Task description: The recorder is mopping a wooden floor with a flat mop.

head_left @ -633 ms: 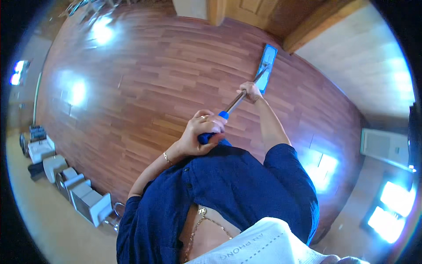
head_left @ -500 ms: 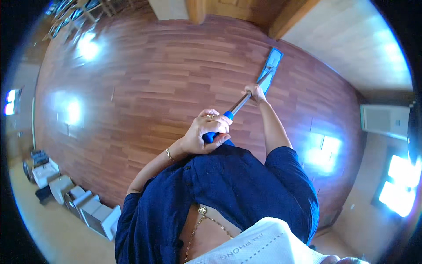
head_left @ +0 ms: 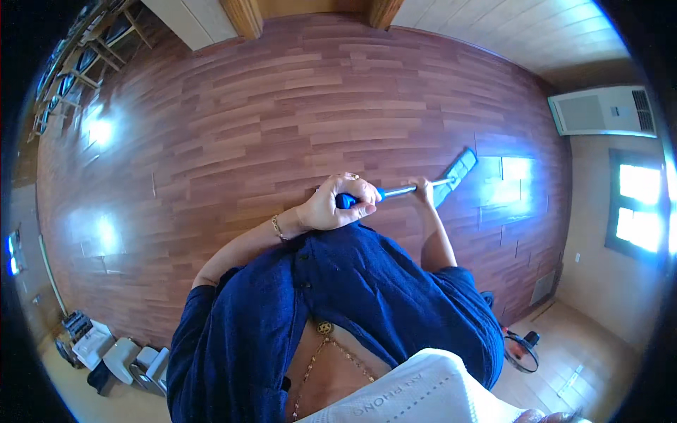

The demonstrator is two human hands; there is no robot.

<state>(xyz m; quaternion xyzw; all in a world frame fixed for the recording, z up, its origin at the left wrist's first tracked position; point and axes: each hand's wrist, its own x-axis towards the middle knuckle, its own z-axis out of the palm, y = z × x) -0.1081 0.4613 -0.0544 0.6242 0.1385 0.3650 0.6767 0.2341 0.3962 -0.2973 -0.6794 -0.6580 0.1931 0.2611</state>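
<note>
A flat mop runs from near my waist out to the right, its long pale-blue head (head_left: 458,173) lying on the wood-look floor. My left hand (head_left: 343,201) is wrapped round the blue grip (head_left: 347,201) at the top end of the handle, in front of my body. Further down the metal handle (head_left: 400,191), my right hand (head_left: 423,190) is closed around the shaft, close to the mop head. The fingers of my right hand are partly hidden by its back.
A white floor-standing unit (head_left: 603,113) is by the right wall, near a bright window (head_left: 638,204). Chairs (head_left: 84,67) line the far left. White appliances or seats (head_left: 123,358) stand at the lower left. A doorway with wooden posts (head_left: 384,13) opens ahead.
The mop head has swung nearer and to the right across the floor, and the handle now lies flatter across the view. Both hands keep their hold; my view has turned right.
</note>
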